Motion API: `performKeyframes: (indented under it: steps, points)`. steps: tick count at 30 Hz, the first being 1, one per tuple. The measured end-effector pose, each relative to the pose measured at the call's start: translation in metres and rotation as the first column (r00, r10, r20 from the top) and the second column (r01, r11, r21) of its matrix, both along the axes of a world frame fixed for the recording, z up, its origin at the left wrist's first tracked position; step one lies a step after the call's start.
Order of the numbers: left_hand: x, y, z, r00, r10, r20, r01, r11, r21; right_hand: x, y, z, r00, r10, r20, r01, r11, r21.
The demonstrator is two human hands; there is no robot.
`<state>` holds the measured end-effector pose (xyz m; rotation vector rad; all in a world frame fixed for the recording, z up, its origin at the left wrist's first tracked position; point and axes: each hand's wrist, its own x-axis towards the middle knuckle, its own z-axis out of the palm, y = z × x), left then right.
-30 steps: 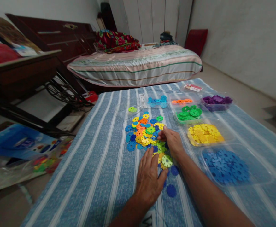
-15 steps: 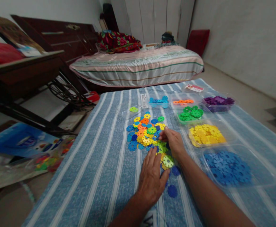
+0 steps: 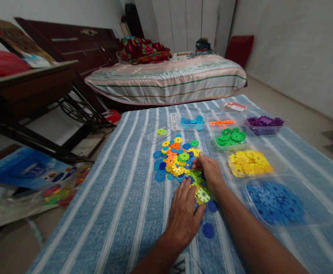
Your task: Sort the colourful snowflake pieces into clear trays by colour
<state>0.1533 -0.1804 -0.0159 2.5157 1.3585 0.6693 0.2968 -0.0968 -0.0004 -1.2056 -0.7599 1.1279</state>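
A loose heap of flower-shaped plastic discs [image 3: 178, 169], blue, yellow, orange and green, lies on the striped cloth. My left hand [image 3: 183, 217] rests palm down at the heap's near edge, fingers stretched out and thumb apart, beside a light green disc [image 3: 203, 194]. At the heap's right edge is my right hand [image 3: 210, 171], its fingers curled together close to a blue disc; whatever they may hold is hidden. Two dark blue discs, one of them a round disc [image 3: 208, 230], lie near my left thumb.
Clear tubs hold sorted discs: blue [image 3: 274, 203], yellow [image 3: 250, 163], green [image 3: 230, 137], purple [image 3: 265, 121], orange [image 3: 221, 123] and light blue [image 3: 191, 121]. A lone lime green disc [image 3: 162, 131] sits in a clear tub at the far left. Beyond stands a bed [image 3: 166, 82].
Both hands keep nearly the same place and pose at the heap. The whole view has shifted very slightly; no disc has visibly moved.
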Motion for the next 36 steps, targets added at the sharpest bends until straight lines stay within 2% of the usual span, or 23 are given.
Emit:
performKeyframes:
  steps: [36]
  points:
    - [0.0009,0.0000,0.0029,1.000,-0.007,-0.009,0.007,1.000,0.009,0.0001,-0.0008,-0.0018,1.000,0.013,0.001,-0.013,1.000,0.019]
